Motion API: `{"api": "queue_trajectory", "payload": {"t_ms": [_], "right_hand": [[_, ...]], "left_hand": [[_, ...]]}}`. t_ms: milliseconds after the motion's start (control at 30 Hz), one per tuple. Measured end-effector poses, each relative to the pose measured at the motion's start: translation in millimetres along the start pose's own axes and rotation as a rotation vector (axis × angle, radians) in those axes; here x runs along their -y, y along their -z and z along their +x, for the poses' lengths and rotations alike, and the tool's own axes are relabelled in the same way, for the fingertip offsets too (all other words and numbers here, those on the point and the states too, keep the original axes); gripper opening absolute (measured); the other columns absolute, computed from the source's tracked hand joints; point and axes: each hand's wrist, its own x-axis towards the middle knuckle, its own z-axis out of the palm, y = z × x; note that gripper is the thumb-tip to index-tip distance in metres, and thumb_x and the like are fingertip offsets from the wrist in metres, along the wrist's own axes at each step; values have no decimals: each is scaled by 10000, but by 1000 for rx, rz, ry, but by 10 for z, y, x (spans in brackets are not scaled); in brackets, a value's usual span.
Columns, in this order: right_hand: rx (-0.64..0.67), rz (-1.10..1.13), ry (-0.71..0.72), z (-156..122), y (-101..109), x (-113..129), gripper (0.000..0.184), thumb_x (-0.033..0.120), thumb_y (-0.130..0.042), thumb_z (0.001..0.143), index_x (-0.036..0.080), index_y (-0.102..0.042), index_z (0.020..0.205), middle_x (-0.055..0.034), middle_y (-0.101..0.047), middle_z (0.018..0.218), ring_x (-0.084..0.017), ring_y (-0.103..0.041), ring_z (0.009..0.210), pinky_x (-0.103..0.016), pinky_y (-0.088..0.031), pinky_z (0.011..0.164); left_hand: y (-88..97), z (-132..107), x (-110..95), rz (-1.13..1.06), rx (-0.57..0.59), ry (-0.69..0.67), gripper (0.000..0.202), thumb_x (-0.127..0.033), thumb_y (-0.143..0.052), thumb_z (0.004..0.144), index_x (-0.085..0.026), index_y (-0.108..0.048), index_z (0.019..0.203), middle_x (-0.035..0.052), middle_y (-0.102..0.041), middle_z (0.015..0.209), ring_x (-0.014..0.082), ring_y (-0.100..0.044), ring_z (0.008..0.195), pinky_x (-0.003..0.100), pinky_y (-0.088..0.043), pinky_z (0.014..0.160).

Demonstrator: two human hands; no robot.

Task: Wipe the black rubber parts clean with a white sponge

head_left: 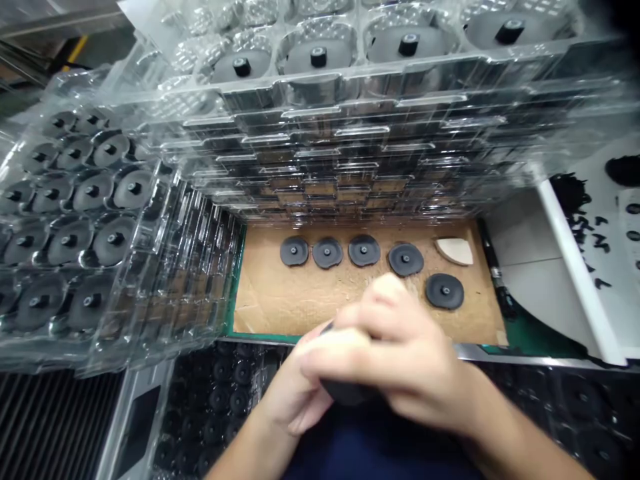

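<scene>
My left hand [299, 385] and my right hand [405, 353] meet over the front edge of the bench, both closed around one dark grey part [346, 392]. Only a little of that part shows below and between the fingers, and it looks like the discs on the bench. The right fingers are curled over its top, while the left hand wraps it from the side. Beyond my hands, several dark grey oval discs with a short central stem, one of them a disc [365, 250] near the middle, lie on a cardboard sheet [280, 303].
Tall stacked clear plastic trays [345, 110] holding similar discs rise behind the cardboard. Another tray stack [75, 220] stands at left. A pale wedge-shaped piece [455, 251] lies at the cardboard's right, near a white panel [575, 267]. More filled trays [215, 400] sit below the bench edge.
</scene>
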Motion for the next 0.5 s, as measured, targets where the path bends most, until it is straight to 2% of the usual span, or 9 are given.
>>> {"api": "queue_trajectory", "payload": {"t_ms": [67, 167, 267, 367, 500], "right_hand": [[-53, -2, -201, -57, -23, -174, 289, 182, -419, 939, 252, -685, 1025, -12, -662, 814, -147, -535, 758, -305, -412, 702], [-41, -16, -498, -264, -190, -505, 249, 210, -466, 921, 246, -676, 1051, -28, -667, 879, -158, -588, 824, -296, -482, 738], [-56, -38, -579, -573, -533, -712, 294, 240, -440, 922, 213, -617, 1156, -70, -638, 986, -173, -622, 869, -318, -532, 748], [-140, -144, -630, -851, -867, -725, 312, 241, -403, 925, 169, -601, 1155, -141, -552, 1124, -206, -613, 923, -383, -540, 777], [-167, -240, -635, -989, -1068, -670, 301, 251, -438, 911, 160, -605, 1145, -167, -514, 1202, -255, -577, 1033, -452, -512, 861]], "left_hand": [[24, 8, -32, -52, 60, 28, 416, -322, -822, 580, -188, -725, 961, 40, -728, 938, 214, -684, 870, 284, -530, 783], [65, 15, -90, -158, 98, 41, 550, -405, -827, 519, -231, -698, 1025, 38, -713, 1034, 223, -689, 897, 279, -522, 805], [111, 29, -116, -195, 85, 32, 544, -405, -807, 544, -232, -685, 1045, 42, -712, 1025, 215, -689, 885, 289, -522, 821], [164, 55, -111, -211, 70, 30, 544, -405, -790, 572, -232, -671, 1074, 49, -702, 1062, 216, -681, 909, 299, -525, 833], [227, 85, -104, -256, 49, 53, 508, -383, -797, 576, -254, -682, 1054, 30, -699, 1094, 216, -670, 959, 297, -529, 844]]}}
